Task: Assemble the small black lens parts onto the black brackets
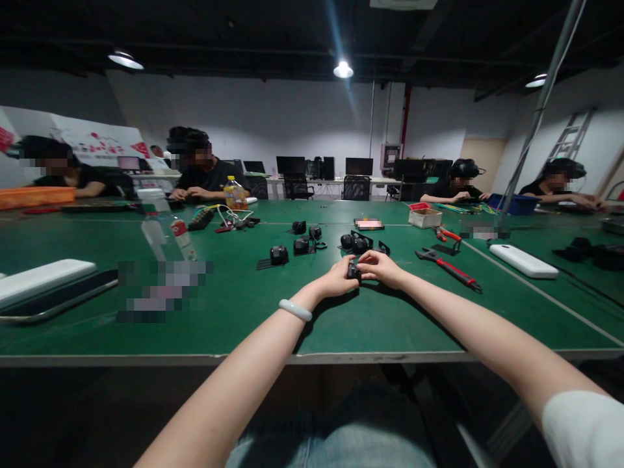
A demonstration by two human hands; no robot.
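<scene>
Left hand [338, 277]: grip closed round black part [354, 273], above worktop [253, 318] | right hand [381, 269]: grip curled at same part, hold unclear | yellow-capped bottle [236, 195]: yellowish liquid inside | pale box [426, 218]: red piece at top | blue bin [517, 205]: contents indistinct

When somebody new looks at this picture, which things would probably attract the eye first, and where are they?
Probably the left hand and right hand, meeting at a small black part near the middle of the green table. Next might come the pale bracelet just behind the left hand, and the red-handled wrench lying to the right. Above, a bright lamp stands out against the dark ceiling.
</scene>
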